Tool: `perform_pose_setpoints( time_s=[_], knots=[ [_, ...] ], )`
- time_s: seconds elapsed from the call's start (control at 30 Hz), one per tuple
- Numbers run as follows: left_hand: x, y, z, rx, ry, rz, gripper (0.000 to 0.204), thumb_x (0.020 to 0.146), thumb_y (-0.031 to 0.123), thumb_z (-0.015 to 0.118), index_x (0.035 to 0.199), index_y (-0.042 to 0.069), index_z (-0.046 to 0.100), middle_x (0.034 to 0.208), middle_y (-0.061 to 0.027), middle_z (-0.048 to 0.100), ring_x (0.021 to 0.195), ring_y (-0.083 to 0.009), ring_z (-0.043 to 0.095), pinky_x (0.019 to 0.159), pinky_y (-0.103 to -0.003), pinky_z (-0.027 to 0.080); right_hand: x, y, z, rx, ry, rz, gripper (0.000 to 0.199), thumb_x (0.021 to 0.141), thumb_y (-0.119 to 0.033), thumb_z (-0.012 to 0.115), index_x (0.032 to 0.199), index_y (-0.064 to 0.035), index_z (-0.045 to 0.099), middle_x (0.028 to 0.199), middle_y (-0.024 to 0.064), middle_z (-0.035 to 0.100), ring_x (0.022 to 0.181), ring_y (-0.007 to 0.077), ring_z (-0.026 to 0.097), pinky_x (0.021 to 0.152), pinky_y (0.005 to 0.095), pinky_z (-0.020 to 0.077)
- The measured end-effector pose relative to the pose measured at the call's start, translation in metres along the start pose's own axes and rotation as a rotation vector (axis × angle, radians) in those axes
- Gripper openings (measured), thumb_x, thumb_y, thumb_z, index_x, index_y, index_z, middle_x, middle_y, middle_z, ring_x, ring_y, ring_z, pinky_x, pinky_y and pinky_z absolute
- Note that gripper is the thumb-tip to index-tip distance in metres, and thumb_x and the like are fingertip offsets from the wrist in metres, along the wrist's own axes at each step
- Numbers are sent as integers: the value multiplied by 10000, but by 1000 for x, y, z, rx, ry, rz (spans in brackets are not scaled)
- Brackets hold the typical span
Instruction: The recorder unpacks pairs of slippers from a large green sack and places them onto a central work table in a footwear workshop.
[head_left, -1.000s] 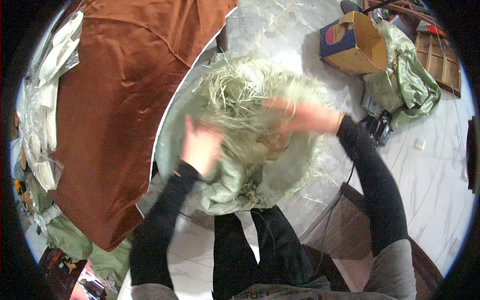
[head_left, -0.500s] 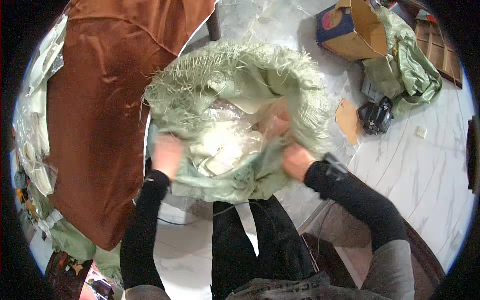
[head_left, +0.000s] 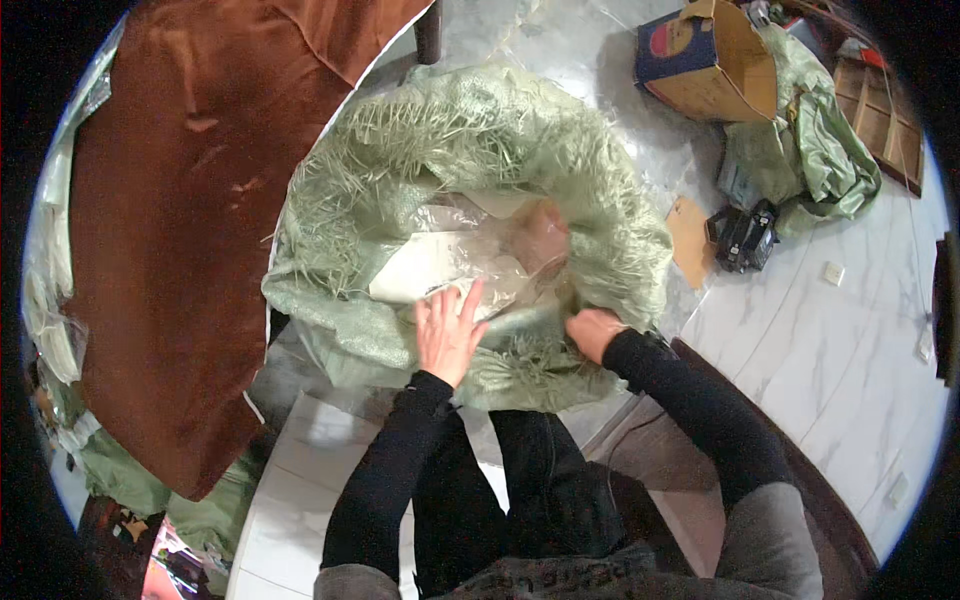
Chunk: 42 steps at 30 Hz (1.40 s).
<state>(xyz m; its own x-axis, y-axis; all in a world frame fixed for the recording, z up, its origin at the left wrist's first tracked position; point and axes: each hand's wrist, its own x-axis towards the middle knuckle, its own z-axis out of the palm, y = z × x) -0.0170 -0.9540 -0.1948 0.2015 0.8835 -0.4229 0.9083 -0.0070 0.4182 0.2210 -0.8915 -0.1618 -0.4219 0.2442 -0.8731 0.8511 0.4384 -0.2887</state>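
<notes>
In front of me stands a large pale green woven sack [head_left: 340,170], its frayed mouth rolled outward into a thick ring. Inside it lie clear plastic packets [head_left: 490,265] and a flat white piece [head_left: 412,268]; what the packets hold is hard to make out. My left hand [head_left: 449,335] reaches over the near rim with its fingers spread, the tips at the packets, holding nothing. At the near right rim, my right hand [head_left: 597,332] is closed on the sack's edge.
A brown cloth-covered table [head_left: 190,240] fills the left, with plastic-wrapped goods [head_left: 60,270] along its far side. On the floor at the upper right are an open cardboard box [head_left: 705,65], another green sack [head_left: 840,165], a black object [head_left: 746,236] and a flat brown piece [head_left: 690,240].
My left hand has left the sack's left rim and come right, over the near edge to the packets. The right hand stays at the rim. The sack's mouth looks more rolled outward.
</notes>
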Motion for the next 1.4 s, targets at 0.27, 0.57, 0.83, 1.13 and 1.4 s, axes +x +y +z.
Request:
perform_pose_setpoints(
  time_s=[0.27, 0.57, 0.83, 1.13, 1.4],
  knots=[
    [38, -52, 25, 300, -31, -5, 507, 709, 317, 674, 1151, 159, 481, 1127, -96, 515, 1107, -266, 434, 909, -517, 283, 111, 40, -14, 1178, 479, 151, 398, 903, -150, 445, 1252, 23, 364, 1139, 218, 496, 989, 313, 520, 910, 344, 398],
    [-55, -74, 26, 37, -121, 229, 114, 776, 220, 596, 830, 131, 548, 575, -50, 560, 589, -232, 588, 567, -378, 422, 83, 99, 77, 1076, 538, -147, 604, 881, -197, 530, 1370, -16, 225, 1323, 137, 407, 1249, 237, 368, 1042, 342, 271],
    [-85, -11, -107, -479, 278, 315, 111, 745, 173, 680, 752, 105, 593, 557, -46, 554, 473, -186, 531, 457, -319, 397, 70, 103, 42, 1895, 574, -162, 764, 842, -147, 555, 1433, -50, 82, 1482, 152, 135, 1367, 244, 144, 1107, 337, 150],
    [-148, 77, -253, -594, 587, 551, 106, 755, 201, 678, 775, 100, 648, 612, -30, 549, 527, -196, 521, 489, -324, 425, 23, 111, 119, 724, 578, -328, 565, 927, -260, 427, 1406, -57, 208, 1443, 125, 233, 1283, 274, 295, 1050, 386, 274],
    [-190, 21, -458, -2297, 571, 210, 347, 951, 267, 377, 1205, 37, 431, 1178, -114, 520, 987, -158, 544, 849, -325, 475, 34, 47, 103, 849, 233, 369, 560, 890, -222, 498, 1379, -52, 287, 1381, 136, 366, 1185, 294, 441, 988, 420, 354]
  ],
)
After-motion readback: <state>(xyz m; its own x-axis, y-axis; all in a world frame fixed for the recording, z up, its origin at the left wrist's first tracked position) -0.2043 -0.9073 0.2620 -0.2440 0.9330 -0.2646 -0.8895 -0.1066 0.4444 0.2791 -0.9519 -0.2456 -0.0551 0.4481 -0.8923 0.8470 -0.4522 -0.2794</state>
